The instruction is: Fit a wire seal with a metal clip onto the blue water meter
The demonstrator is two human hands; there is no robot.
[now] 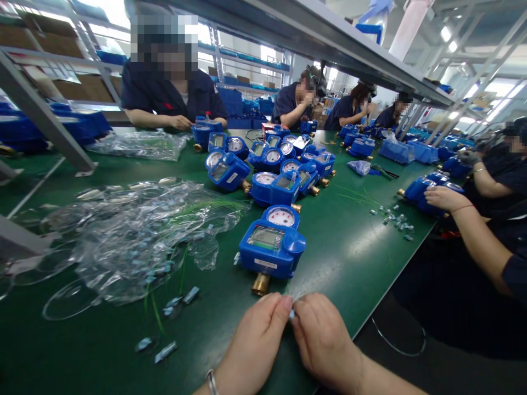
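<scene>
My left hand (259, 340) and my right hand (325, 329) meet at the fingertips over the green table. Both are closed on a small light-blue wire seal (292, 314), mostly hidden by the fingers. A thin green wire rises from the fingertips toward a blue water meter (267, 249). That meter lies just beyond my hands, its brass fitting (261, 284) pointing at me, with a round dial and a small display on top. Several loose light-blue seals (166, 352) lie to the left of my left hand.
Clear plastic bags (135, 236) with seals and green wires spread over the left of the table (329, 263). Several blue meters (274, 186) crowd behind the nearest one. More seals (397, 219) lie at right, near a co-worker's hand (447, 198). A metal post (45, 104) stands left.
</scene>
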